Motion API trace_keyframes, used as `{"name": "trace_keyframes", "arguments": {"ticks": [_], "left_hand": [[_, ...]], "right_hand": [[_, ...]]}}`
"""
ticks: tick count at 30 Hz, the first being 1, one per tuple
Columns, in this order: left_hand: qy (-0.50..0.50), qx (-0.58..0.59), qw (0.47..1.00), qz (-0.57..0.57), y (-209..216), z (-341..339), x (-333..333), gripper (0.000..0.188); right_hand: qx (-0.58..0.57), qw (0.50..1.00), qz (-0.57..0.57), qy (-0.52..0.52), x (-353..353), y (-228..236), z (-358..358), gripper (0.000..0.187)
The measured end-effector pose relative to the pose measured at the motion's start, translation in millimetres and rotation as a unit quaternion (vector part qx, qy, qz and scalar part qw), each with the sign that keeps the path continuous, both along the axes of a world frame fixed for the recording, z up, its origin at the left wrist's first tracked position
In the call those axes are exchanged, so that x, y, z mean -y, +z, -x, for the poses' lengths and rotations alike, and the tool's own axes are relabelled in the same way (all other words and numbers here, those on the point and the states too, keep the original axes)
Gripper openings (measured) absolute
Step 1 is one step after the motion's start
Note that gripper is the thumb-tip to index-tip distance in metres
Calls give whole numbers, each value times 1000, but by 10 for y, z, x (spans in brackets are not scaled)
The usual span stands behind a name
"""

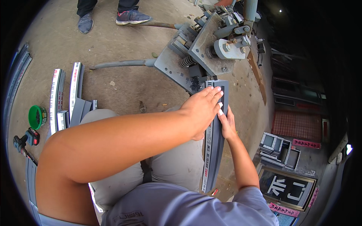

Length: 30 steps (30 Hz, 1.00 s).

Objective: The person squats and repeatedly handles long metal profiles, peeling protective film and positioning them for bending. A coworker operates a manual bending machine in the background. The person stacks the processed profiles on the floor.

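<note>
A long grey metal profile (215,150) with a printed film strip runs lengthwise in front of me, just right of my knees. Its far end meets the dark steel punch press (174,60), where a coil spring and bolted plates show. My left hand (201,109) lies across the top of the profile near that far end, its fingers close together and gripping over it. From the right side my right hand (228,123) clasps the same profile, thumb on top and the other fingers partly hidden. The two hands nearly touch. Contact between profile end and press is hard to make out.
Cut profiles (56,98) stand at the left beside a green bucket (37,116) and a cordless power tool (26,143). Long bars (17,79) lie farther left. A person's shoes (132,17) are near the press's pipe leg (124,64). Stacked frames (277,148) lie at right.
</note>
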<state>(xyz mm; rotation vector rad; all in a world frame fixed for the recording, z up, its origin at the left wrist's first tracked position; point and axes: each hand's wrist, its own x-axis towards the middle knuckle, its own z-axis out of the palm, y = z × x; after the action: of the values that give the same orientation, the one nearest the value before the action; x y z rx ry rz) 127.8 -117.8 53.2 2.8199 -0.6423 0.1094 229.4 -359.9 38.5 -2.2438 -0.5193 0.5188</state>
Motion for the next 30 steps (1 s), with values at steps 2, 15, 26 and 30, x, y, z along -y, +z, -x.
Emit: {"name": "trace_keyframes", "arguments": {"ticks": [2, 15, 26, 30], "left_hand": [[0, -9, 1000, 8, 28, -13, -8, 108], [0, 30, 996, 78, -109, -82, -133, 108], [21, 60, 996, 69, -167, -77, -21, 108], [22, 83, 994, 69, -175, -80, -13, 106]], "right_hand": [[-22, 1000, -4, -1, -28, 38, -7, 61], [-56, 997, 49, -28, -206, 371, 8, 72], [-50, 994, 87, -49, -275, 463, -24, 75], [-79, 994, 57, -42, -236, 420, -51, 75]]}}
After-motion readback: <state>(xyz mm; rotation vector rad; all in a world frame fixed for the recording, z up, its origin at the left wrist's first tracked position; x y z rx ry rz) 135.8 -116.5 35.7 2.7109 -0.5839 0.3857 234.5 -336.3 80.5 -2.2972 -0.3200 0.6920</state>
